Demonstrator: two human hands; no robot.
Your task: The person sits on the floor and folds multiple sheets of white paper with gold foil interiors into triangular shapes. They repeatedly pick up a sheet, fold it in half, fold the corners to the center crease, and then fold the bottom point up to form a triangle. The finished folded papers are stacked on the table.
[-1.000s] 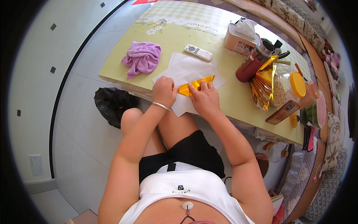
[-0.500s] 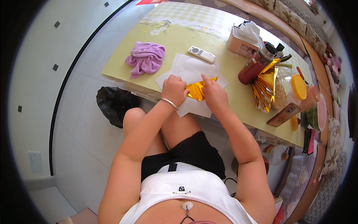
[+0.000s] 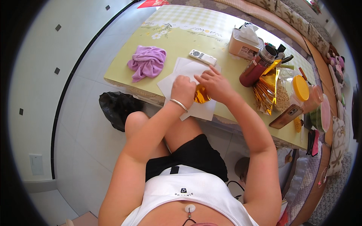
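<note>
A shiny gold foil sheet [image 3: 202, 94] is folded small above white paper sheets [image 3: 203, 110] near the table's front edge. My left hand [image 3: 183, 90] is closed at the foil's left side, its thumb and fingers bent together. From the right, my right hand [image 3: 215, 84] reaches in at the foil's upper edge, fingers bent and pinching there, one finger sticking out. The hands hide part of the foil and its folds. Just beyond the paper lies a white remote control [image 3: 203, 57].
A crumpled purple cloth [image 3: 148, 63] lies to the left. On the right stand a tissue box [image 3: 244, 46], a dark red flask [image 3: 253, 71], a stack of gold foil sheets [image 3: 267, 89], a yellow-lidded jar [image 3: 301, 88] and a phone [image 3: 286, 116]. Below the table edge sits a black bag [image 3: 117, 109].
The foil now shows as a smaller, more compact piece between my hands. My left hand has shifted slightly right, and my right fingers now bend in over the foil's upper edge.
</note>
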